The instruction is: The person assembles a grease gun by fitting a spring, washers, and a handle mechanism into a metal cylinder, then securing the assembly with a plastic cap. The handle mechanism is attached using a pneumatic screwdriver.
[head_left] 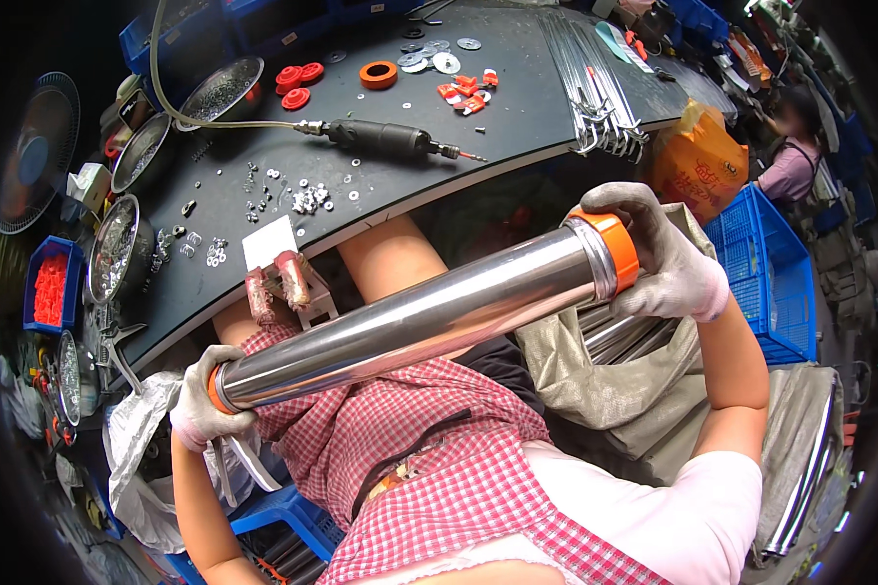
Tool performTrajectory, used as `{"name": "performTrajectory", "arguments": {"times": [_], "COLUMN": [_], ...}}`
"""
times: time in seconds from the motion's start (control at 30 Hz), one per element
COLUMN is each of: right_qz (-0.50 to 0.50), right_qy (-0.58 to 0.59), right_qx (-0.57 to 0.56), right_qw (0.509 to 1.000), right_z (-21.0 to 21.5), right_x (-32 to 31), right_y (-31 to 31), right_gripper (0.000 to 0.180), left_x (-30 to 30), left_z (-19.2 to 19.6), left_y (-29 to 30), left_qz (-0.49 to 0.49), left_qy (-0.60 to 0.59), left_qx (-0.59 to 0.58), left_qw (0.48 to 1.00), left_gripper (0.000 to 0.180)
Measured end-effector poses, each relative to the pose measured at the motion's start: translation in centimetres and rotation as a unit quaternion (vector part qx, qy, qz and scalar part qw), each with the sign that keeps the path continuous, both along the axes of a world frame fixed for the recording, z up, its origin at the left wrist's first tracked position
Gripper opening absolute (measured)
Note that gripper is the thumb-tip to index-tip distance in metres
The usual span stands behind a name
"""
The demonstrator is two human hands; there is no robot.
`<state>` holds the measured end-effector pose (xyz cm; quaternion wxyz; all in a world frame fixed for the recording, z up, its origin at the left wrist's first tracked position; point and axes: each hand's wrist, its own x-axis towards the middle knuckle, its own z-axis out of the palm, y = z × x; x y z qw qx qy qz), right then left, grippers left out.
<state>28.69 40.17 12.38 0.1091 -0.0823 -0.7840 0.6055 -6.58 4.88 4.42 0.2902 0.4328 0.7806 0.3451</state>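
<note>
I hold a steel tube (415, 317) across my lap, below the edge of the dark surface (517, 107). My left hand (203, 408), gloved, has its fingers closed around the tube's lower end, which carries an orange cap (214, 388). My right hand (658, 255), also gloved, wraps its fingers over the upper end and its orange cap (617, 246). The tube slopes up from left to right. On the surface lie a power screwdriver (385, 138), loose washers (302, 195) and red caps (298, 83). More tubes (619, 336) rest in a sack beside my right arm.
</note>
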Motion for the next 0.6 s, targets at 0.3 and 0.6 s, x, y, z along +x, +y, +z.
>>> {"name": "performTrajectory", "arguments": {"times": [0.3,0.6], "right_qz": [0.030,0.040], "right_qy": [0.164,0.073], "right_qx": [0.359,0.354], "right_qw": [0.918,0.932], "right_z": [-0.6,0.5], "right_x": [0.0,0.7], "right_y": [0.6,2.0], "right_gripper": [0.051,0.063], "left_x": [0.0,0.1], "left_z": [0.9,0.0], "left_y": [0.3,0.3], "left_qz": [-0.052,-0.090], "left_qy": [-0.069,-0.142], "left_qx": [-0.078,-0.094], "left_qw": [0.993,0.981], "left_gripper": [0.068,0.073]}}
